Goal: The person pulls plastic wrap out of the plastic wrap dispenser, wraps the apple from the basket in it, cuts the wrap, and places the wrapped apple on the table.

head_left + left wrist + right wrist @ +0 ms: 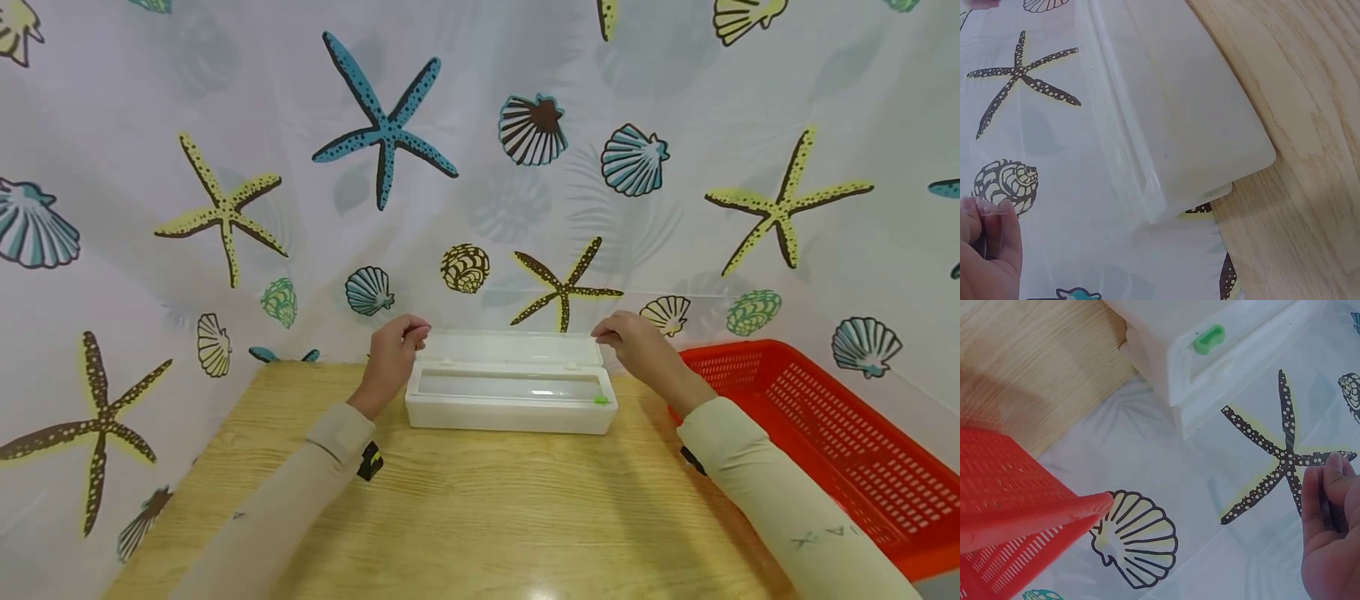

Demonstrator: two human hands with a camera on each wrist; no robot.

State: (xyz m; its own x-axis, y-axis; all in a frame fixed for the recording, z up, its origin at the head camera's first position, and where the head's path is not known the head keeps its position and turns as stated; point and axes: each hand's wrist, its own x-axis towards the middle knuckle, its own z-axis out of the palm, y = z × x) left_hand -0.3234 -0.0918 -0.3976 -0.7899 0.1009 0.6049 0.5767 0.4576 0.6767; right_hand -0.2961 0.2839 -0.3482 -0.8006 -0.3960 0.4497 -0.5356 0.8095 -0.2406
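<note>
A white cling film dispenser box point(510, 418) lies lengthwise at the back of the table, its translucent lid point(510, 347) raised behind. Through the top opening a pale roll point(480, 386) shows. A green slide cutter point(602, 400) sits at the box's right end. My left hand point(393, 350) is above the left end of the box, pinching the edge of clear cling film point(994, 212) between thumb and fingers. My right hand point(637, 346) is raised over the right end with thumb and fingertips together, a faint glint of film at their tips in the right wrist view.
On the right stands a red perforated plastic basket point(772, 354), close by the right forearm. A sheet printed with starfish and shells point(480, 167) hangs behind the wooden table point(510, 508). Dark wrist-camera parts point(370, 461) show under the left sleeve.
</note>
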